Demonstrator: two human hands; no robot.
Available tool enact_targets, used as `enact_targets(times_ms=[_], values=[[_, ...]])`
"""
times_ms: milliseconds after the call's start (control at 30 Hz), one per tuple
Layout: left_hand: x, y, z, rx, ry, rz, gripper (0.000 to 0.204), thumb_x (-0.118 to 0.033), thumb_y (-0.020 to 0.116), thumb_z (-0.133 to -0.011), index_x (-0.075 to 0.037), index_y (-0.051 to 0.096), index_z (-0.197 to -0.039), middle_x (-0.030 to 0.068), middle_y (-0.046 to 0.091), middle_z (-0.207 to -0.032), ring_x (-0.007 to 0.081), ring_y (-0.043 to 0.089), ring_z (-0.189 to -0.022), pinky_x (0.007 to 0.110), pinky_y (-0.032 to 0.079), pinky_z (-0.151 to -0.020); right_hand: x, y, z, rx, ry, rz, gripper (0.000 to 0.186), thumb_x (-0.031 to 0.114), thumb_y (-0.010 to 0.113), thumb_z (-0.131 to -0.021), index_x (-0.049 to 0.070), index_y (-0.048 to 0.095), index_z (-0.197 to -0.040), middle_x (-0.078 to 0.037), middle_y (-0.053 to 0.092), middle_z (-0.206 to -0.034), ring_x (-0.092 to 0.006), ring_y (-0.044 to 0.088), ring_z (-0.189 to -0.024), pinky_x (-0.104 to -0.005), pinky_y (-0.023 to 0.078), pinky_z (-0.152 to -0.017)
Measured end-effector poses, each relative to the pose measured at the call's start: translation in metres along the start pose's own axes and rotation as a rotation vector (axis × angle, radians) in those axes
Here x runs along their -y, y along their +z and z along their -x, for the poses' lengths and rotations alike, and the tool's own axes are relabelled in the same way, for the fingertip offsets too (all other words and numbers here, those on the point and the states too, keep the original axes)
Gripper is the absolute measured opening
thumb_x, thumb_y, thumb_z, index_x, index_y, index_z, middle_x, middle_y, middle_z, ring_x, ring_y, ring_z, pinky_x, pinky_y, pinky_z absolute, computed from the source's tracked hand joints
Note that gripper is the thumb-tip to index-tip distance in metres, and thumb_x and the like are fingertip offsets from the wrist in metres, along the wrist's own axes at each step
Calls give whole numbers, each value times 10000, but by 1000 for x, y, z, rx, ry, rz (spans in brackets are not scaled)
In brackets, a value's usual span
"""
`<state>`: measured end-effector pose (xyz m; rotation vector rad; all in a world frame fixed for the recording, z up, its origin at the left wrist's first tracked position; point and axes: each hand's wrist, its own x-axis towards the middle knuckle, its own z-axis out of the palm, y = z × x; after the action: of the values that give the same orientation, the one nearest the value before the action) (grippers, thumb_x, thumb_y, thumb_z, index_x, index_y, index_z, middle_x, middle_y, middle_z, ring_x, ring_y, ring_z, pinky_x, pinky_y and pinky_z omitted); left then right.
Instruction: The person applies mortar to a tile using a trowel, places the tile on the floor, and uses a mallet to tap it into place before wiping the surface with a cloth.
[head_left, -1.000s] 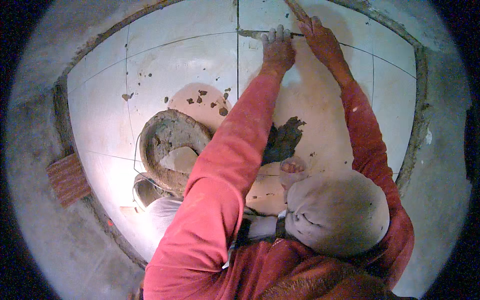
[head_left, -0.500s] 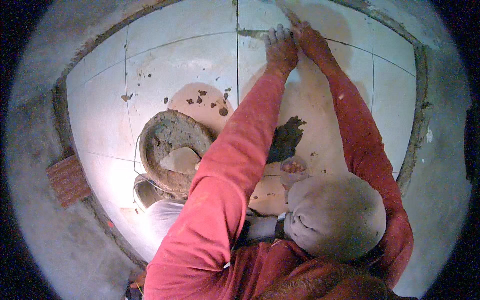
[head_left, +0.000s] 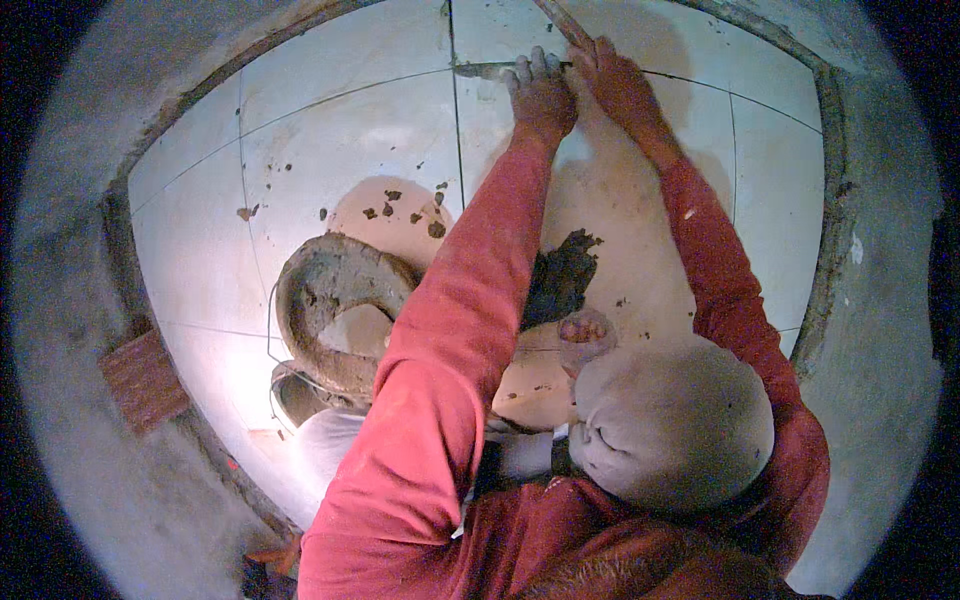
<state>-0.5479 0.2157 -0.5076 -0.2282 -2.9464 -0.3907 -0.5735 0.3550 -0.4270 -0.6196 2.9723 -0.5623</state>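
At the far side of the white floor tiles (head_left: 355, 135), my left hand (head_left: 543, 98) lies with fingers stretched out and apart. Its fingertips rest over a seam, where a dark, wedge-shaped strip (head_left: 484, 70) shows. Just right of it, my right hand (head_left: 618, 90) is closed around a wooden handle (head_left: 564, 22). That handle slants up and left past the top edge of the picture, so the tool's far end is hidden. Both my arms, in red sleeves, reach forward over the tiles.
Left of my left arm sit a mortar-caked basin (head_left: 300, 270) with a pale piece (head_left: 355, 330) inside and a smaller bucket (head_left: 295, 395). Dark mortar (head_left: 562, 278) lies between my arms. A reddish-brown slab (head_left: 145, 380) lies at the left wall. My bent knee (head_left: 675, 420) is near.
The whole view has shifted slightly, moving the tiles and both hands a little left in the picture. My left fingers look slightly more spread; the right hand still grips the handle.
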Motion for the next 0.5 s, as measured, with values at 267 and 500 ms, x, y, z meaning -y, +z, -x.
enact_targets(times_ms=[267, 500], values=[[-6, -26, -39, 444, 95, 14, 504, -401, 662, -901, -85, 628, -1291, 211, 622, -1362, 408, 571, -1259, 635, 425, -1016, -29, -24, 24, -36, 234, -150, 371, 375, 477, -1071, 44, 538, -1227, -260, 657, -1077, -480, 674, -906, -581, 544, -774], [43, -13, -68, 226, 302, -102, 684, -575, 605, -940, -241, 463, -1520, 216, 325, -1619, 435, 381, -1452, 704, 330, -1104, -95, -2, 96, -366, 398, -173, 412, 411, 528, -1052, 24, 490, -1188, -278, 664, -921, -501, 657, -866, -594, 517, -701]])
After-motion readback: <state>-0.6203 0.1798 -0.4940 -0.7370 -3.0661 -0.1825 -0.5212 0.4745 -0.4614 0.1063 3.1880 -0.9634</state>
